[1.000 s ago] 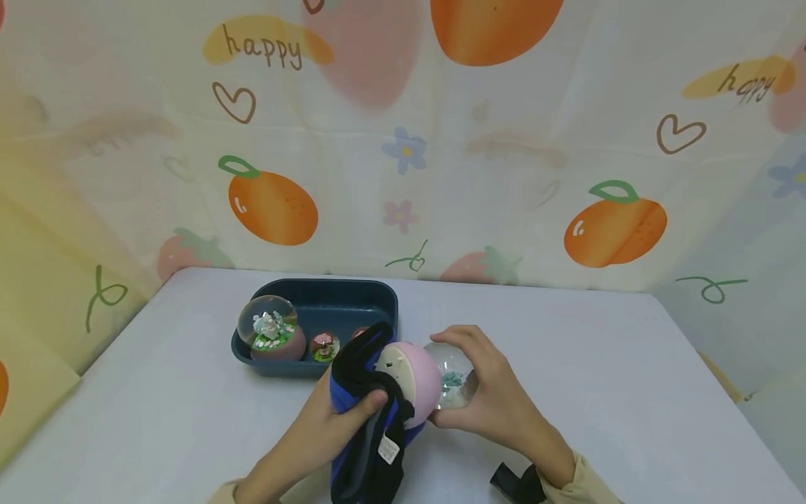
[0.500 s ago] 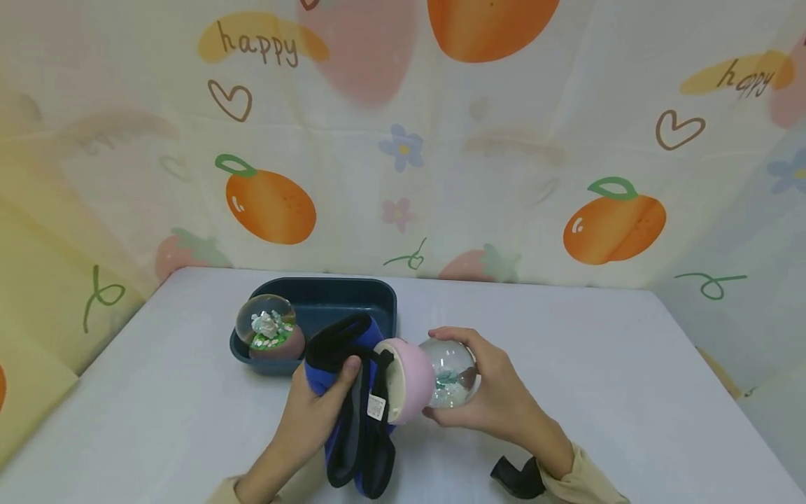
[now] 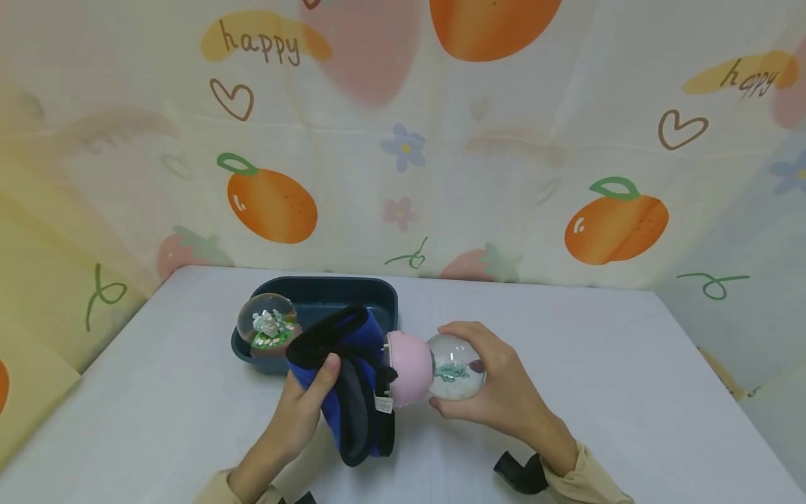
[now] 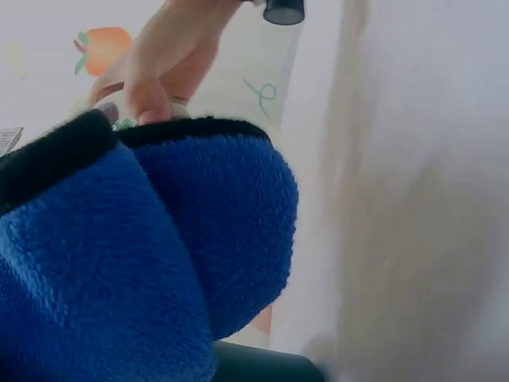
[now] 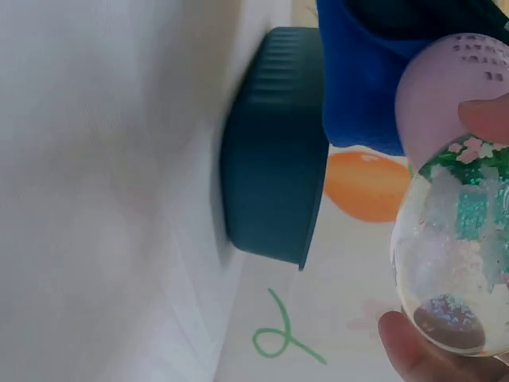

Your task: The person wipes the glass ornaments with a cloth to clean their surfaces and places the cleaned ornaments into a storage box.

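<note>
My right hand (image 3: pixel 510 385) grips a snow globe by its clear ball, with thumb and fingers on either side. The snow globe (image 3: pixel 409 367) lies on its side in the air, its pink base pointing left. In the right wrist view, pink flowers and glitter show inside the snow globe (image 5: pixel 461 215). My left hand (image 3: pixel 299 413) holds a folded blue cloth (image 3: pixel 355 409) with black edging, thumb on top. The cloth comes up against the underside of the base; whether it presses there I cannot tell. Blue pile of the cloth (image 4: pixel 103 263) fills much of the left wrist view.
Behind the cloth stands a dark teal tray (image 3: pixel 327 285), partly covered. A second snow globe (image 3: pixel 267 325) with a white figure sits at its left end. A black strap (image 3: pixel 521 472) is near my right wrist. A fruit-print curtain (image 3: pixel 485 210) hangs behind the white table (image 3: pixel 598 350).
The cloth and my left hand have shifted left, away from covering the base's side. The globe has turned and moved slightly right. The small globe in the tray is now hidden by the cloth.
</note>
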